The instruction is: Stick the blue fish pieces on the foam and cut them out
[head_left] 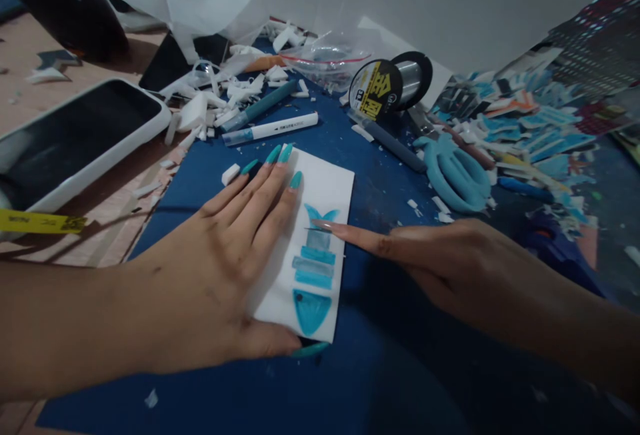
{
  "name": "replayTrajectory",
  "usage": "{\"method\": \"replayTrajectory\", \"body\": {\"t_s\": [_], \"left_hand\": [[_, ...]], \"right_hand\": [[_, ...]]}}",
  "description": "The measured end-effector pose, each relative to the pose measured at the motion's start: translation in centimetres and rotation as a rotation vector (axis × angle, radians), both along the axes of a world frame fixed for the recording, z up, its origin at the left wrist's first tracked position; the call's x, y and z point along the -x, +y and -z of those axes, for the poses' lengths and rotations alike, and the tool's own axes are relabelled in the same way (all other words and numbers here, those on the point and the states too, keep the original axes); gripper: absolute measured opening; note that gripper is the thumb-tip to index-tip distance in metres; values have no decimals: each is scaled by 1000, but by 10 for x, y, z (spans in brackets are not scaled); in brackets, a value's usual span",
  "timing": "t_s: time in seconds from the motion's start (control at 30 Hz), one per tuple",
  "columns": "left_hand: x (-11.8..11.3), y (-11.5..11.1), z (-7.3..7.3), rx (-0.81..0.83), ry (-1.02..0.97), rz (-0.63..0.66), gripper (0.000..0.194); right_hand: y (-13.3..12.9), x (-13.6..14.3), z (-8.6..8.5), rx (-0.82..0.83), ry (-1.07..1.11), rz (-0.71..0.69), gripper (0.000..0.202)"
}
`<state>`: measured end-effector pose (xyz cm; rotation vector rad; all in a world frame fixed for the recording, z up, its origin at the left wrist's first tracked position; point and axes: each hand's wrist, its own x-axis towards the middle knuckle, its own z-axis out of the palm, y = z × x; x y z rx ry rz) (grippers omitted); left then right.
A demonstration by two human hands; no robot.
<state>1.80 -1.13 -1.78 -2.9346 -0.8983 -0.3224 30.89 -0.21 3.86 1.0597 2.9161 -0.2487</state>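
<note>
Flat on the blue mat [240,388] lay a white card [320,198] bearing a fish shape [313,268] built from blue pieces: a tail at the top, a few bars in the middle, a rounded head at the bottom. The left hand [220,275] was spread open, palm down, pressing the card's left side, its fingers pointing toward the far edge and its thumb hooked along the near edge; it gripped nothing. The right hand [440,255] came in from the right with its forefinger stretched out, the nail tip touching one of the upper bars just under the tail, the other fingers curled under; it held nothing.

Beyond the card lay two marker pens [270,130], one white and one dark teal. Light blue scissors [457,175] rested to the right, near a spool of tape [375,88]. A phone [75,135] in a white case lay well to the left, and white scraps [235,92] littered the far part of the mat.
</note>
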Motion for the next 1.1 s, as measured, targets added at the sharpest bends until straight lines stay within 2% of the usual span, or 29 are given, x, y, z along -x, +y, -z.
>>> {"method": "replayTrajectory", "body": {"t_s": [0.33, 0.6, 0.73, 0.93, 1.1], "left_hand": [[0, -1, 2, 3, 8, -11, 112], [3, 0, 1, -24, 22, -11, 113], [3, 2, 2, 5, 17, -17, 112], [3, 0, 0, 94, 25, -17, 113], [2, 0, 0, 97, 16, -32, 114]], "right_hand": [[4, 11, -8, -90, -56, -74, 76], [3, 7, -1, -149, -83, -110, 73], [5, 5, -1, -158, -108, -99, 79], [3, -2, 4, -131, -111, -88, 86], [3, -6, 8, -33, -86, -64, 88]]}}
